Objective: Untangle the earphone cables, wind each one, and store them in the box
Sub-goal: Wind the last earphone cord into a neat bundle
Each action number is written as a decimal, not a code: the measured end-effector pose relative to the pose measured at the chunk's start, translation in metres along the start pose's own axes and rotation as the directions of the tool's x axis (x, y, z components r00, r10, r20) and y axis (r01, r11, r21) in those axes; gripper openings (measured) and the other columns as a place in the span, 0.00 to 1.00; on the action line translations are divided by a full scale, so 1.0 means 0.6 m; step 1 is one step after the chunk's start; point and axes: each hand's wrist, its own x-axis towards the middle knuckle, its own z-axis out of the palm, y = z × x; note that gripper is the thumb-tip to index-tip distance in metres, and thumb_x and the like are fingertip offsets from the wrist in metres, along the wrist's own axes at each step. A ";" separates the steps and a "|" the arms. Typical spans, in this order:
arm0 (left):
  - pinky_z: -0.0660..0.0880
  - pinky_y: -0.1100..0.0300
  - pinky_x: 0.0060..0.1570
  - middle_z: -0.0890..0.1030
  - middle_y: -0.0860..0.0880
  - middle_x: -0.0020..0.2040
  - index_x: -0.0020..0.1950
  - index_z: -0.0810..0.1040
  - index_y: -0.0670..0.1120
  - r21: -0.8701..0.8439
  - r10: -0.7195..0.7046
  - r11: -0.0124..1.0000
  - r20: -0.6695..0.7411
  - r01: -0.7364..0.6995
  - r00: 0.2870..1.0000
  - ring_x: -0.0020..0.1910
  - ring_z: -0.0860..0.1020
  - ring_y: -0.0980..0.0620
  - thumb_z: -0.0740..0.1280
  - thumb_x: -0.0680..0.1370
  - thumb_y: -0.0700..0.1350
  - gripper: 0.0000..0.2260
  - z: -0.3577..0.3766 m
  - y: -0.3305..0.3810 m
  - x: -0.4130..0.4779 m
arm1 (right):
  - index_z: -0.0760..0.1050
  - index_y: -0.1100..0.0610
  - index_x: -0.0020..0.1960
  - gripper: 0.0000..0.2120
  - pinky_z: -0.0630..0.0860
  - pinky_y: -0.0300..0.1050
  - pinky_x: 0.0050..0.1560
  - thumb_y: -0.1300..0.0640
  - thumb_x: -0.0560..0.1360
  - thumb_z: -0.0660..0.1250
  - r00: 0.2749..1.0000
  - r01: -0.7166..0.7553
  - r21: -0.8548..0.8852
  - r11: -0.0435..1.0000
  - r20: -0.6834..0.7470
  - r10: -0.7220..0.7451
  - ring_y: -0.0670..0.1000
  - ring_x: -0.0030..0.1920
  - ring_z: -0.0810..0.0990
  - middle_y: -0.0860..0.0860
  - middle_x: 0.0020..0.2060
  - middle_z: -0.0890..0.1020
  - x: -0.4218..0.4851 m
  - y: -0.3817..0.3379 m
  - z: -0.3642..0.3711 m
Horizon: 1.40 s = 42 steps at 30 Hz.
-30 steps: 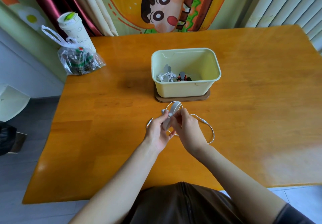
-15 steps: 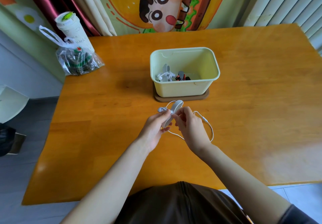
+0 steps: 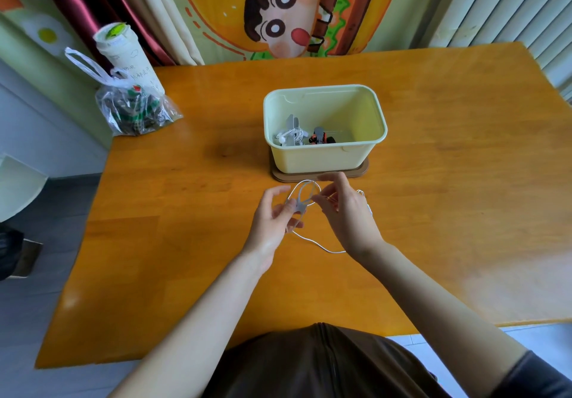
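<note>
Earphone cable (image 3: 322, 247), white and thin, nearest slack lying on the orange wooden table (image 3: 185, 227) at 6 o'clock from the two hands, then rising into an open loop between them. Left hand (image 3: 270, 221) at 9 o'clock of that loop, thumb and lower fingers pinching a grey winder (image 3: 298, 204), index finger raised and free. Right hand (image 3: 346, 215) at 3 o'clock, thumb and a fingertip nipping the cable just beside the winder, index finger stretched out above; more cable trailing past its far side toward 2 o'clock. Loop over the winder's top, touching or only crossing it not clear. At 12 o'clock from the hands, just beyond the fingertips, pale yellow-green box (image 3: 325, 158), open-topped, seated on a brown base (image 3: 360, 171). Inside, by the left wall, a white earphone bundle (image 3: 291, 134) wound on its own grey holder; just right of it a black and orange bundle (image 3: 318, 139). Farther off at 10 o'clock, near the table's far left corner, clear plastic bag (image 3: 136, 110) with dark contents, white cup (image 3: 123, 54) with a green-marked lid just behind. Past the far edge, curtains (image 3: 102, 11) and a cartoon hanging (image 3: 278, 20).
</note>
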 end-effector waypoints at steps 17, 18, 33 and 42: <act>0.79 0.56 0.44 0.82 0.44 0.46 0.49 0.79 0.54 0.264 0.122 0.953 0.114 -0.148 0.986 0.41 0.80 0.48 0.65 0.79 0.41 0.07 -0.005 0.003 -0.001 | 0.76 0.60 0.51 0.06 0.72 0.32 0.43 0.64 0.74 0.68 0.996 0.062 -0.041 0.997 -0.055 -0.064 0.47 0.41 0.77 0.50 0.42 0.80 0.009 0.029 -0.012; 0.78 0.56 0.44 0.82 0.45 0.46 0.50 0.78 0.54 0.305 0.120 0.939 0.147 -0.161 0.982 0.42 0.80 0.48 0.65 0.79 0.42 0.07 -0.008 0.001 -0.001 | 0.77 0.60 0.50 0.06 0.74 0.36 0.44 0.64 0.74 0.69 0.996 0.066 -0.038 0.997 -0.057 -0.068 0.46 0.41 0.77 0.48 0.42 0.80 0.012 0.029 -0.016; 0.77 0.64 0.44 0.83 0.49 0.43 0.53 0.78 0.44 -0.297 -0.011 0.953 0.168 0.061 0.986 0.41 0.80 0.55 0.60 0.80 0.38 0.08 0.010 0.024 0.010 | 0.77 0.55 0.40 0.05 0.70 0.30 0.33 0.60 0.75 0.67 0.986 -0.169 0.186 0.968 0.048 0.162 0.41 0.30 0.74 0.43 0.29 0.76 -0.005 0.032 0.023; 0.76 0.58 0.48 0.82 0.47 0.43 0.56 0.79 0.45 -0.328 -0.147 0.933 0.025 0.147 0.989 0.44 0.79 0.50 0.63 0.80 0.41 0.08 -0.001 0.008 0.020 | 0.77 0.54 0.43 0.05 0.72 0.33 0.35 0.57 0.77 0.66 0.977 -0.205 0.193 0.960 0.097 0.189 0.42 0.34 0.75 0.42 0.32 0.77 -0.037 0.023 0.047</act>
